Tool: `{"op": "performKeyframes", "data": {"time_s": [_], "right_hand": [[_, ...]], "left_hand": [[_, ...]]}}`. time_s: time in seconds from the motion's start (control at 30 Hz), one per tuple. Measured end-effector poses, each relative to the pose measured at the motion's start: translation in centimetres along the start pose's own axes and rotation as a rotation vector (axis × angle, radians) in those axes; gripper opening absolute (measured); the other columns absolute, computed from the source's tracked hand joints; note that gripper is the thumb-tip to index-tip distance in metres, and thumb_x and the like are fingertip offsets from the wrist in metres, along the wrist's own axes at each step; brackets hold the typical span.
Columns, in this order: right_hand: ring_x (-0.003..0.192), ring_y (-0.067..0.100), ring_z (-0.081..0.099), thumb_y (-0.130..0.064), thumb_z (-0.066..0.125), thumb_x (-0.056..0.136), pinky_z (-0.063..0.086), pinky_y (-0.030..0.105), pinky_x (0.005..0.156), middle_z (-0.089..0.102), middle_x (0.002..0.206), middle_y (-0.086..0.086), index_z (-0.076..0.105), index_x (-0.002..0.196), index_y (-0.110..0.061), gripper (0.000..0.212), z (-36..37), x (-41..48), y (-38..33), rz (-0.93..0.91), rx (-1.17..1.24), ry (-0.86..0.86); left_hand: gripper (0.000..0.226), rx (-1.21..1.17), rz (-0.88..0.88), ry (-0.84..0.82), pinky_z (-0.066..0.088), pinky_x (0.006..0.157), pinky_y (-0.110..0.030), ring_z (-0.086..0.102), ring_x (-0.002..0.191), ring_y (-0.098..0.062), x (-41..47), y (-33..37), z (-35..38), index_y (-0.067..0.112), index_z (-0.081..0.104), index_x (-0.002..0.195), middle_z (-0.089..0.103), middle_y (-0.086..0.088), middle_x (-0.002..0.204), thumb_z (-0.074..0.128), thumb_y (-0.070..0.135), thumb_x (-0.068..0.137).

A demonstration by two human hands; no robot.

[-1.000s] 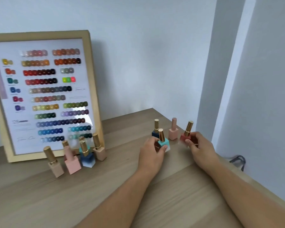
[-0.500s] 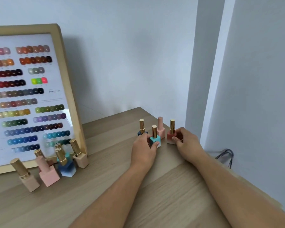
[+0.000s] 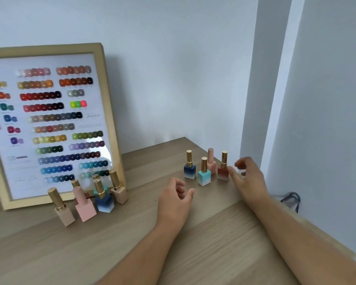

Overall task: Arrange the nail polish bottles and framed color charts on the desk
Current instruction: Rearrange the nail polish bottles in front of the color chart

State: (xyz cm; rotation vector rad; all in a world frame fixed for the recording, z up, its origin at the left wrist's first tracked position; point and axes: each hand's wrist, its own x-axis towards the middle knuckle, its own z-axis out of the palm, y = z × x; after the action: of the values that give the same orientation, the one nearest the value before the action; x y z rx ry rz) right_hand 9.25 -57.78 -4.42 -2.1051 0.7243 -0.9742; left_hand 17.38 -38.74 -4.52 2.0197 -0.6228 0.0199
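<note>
The single view comes from a wide-angle camera on the person's head, looking forward and down across the wooden desk [image 3: 214, 254] toward its far right corner, where the pale wall [image 3: 173, 68] meets a pillar [image 3: 255, 79]. It sits close: both forearms run in from the near edge, and the left hand [image 3: 176, 199] and right hand [image 3: 248, 179] lie near the middle. The framed color chart [image 3: 49, 124] at far left is cut by the left border. The desk's right edge slants steeply, and a dark cable [image 3: 292, 199] shows beyond it.
</note>
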Motion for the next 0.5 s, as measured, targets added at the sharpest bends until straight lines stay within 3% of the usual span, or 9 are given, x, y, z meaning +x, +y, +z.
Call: {"op": "performKeyframes", "data": {"time_s": [0.13,0.3,0.5], "right_hand": [[0.088,0.011,0.051,-0.032,0.062,0.084,0.037,0.023,0.075,0.053,0.092,-0.007,0.048,0.093,-0.025,0.017,-0.3,-2.3,-1.4,-0.199,-0.074,-0.003],[0.09,-0.013,0.047,-0.036,0.063,0.081,0.032,0.009,0.064,0.047,0.089,-0.025,0.048,0.091,-0.033,0.018,0.9,-6.0,-4.0,-0.37,-0.134,-0.212],[0.089,-0.008,0.047,-0.039,0.06,0.082,0.037,0.005,0.069,0.048,0.088,-0.023,0.053,0.092,-0.031,0.015,5.5,-8.2,-8.0,-0.498,-0.105,-0.383]], "left_hand": [[0.02,-0.003,0.014,-0.017,0.042,0.059,-0.012,0.056,0.077,-0.003,-2.4,-1.5,-3.7,0.035,0.05,0.087,0.058,0.009,0.084,0.068,0.028,0.081],[0.02,-0.003,0.015,0.059,0.046,0.062,-0.01,0.058,0.075,-0.004,-4.7,-4.3,-9.1,0.032,0.055,0.083,0.061,0.007,0.08,0.072,0.022,0.078],[0.022,0.074,-0.025,0.223,0.043,0.061,-0.014,0.058,0.077,-0.006,-5.5,-7.9,-15.1,0.032,0.054,0.084,0.06,0.007,0.083,0.071,0.019,0.079]]}}
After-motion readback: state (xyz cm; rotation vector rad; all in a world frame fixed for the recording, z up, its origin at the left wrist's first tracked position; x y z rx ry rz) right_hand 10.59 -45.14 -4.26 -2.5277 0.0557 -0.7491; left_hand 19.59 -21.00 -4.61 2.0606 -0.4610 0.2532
